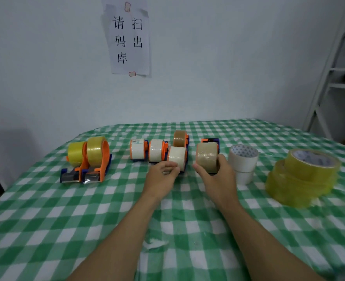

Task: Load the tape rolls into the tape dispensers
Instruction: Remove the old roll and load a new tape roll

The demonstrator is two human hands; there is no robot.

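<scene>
Just right of the frame's centre, the right hand (218, 176) grips a tan-brown tape roll (207, 157), thumb on its left face and fingers wrapped round its right side. The roll stands on edge in front of a blue-and-orange plastic dispenser (210, 140), of which only the top shows behind it. Whether the core already sits on the hub cannot be told.

Left of it, the left hand (163, 173) has its fingers curled and pinches the lower front edge of a cream-white tape roll (177, 158) already mounted in an orange-framed dispenser (185, 159).

The step in hand looks like seating the brown roll. To do it well, line the core up square with the hub, press evenly from the side until flush, and leave the loose end facing the cutter. A steadying hold on the dispenser body would stop it sliding on the green-and-white checked tablecloth (106, 220). Spare stacks of white rolls (242, 161) and yellow rolls (303, 179) wait at right.
</scene>
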